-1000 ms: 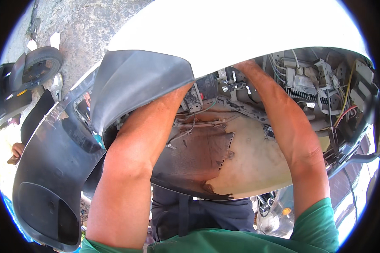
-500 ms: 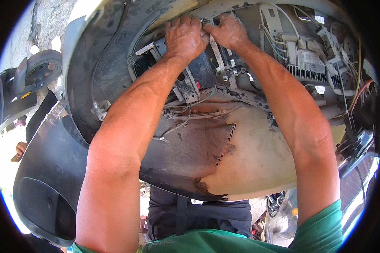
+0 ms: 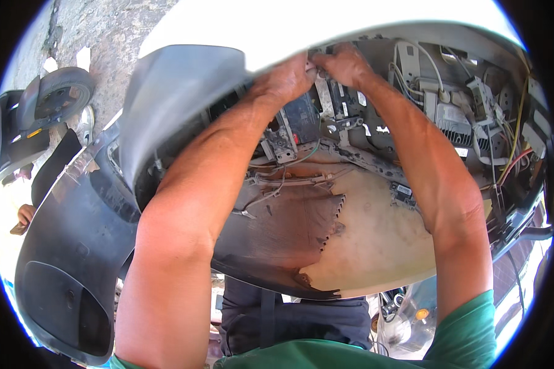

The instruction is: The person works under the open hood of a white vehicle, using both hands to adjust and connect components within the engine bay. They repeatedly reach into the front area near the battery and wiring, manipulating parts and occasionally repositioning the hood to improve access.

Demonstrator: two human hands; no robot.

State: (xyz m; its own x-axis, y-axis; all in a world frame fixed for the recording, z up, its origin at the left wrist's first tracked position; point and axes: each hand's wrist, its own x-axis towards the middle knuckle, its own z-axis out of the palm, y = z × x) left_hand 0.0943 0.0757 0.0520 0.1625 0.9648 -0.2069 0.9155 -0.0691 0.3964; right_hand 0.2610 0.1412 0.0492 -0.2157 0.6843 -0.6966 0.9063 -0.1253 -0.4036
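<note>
- White cover (image 3: 326,27): half a second ago swung up, dark hollow underside and a cable on show; now back down across the far side of the open bay. One second ago it sat lower still.
- Its dark grey corner piece (image 3: 181,92) is back in view on the left, streaked with blur, partly over the left forearm.
- Left hand (image 3: 294,79): wholly in sight half a second ago, now partly under the cover's near edge. Fingers look bent; cannot tell whether they pinch anything.
- Right hand (image 3: 347,65): just beside the left, thumb side toward it, fingers bent. Cannot tell what the fingertips hold. Both hands meet at much the same spot as half a second ago.
- Black box (image 3: 303,117): just below the left hand, beyond the far edge of the lower panel (image 3: 381,246); same seat as before. Metal bracket (image 3: 283,140) along its left side.
- Finned metal box (image 3: 458,126): toward the bay's far right corner, pale cables around it, unchanged.
- Lower panel: cream at right, brown at left, near edge by the person's waist; no shift noted.
- Co-worker's hand (image 3: 24,216): far left, beyond the black curved panel (image 3: 80,246), as before.
</note>
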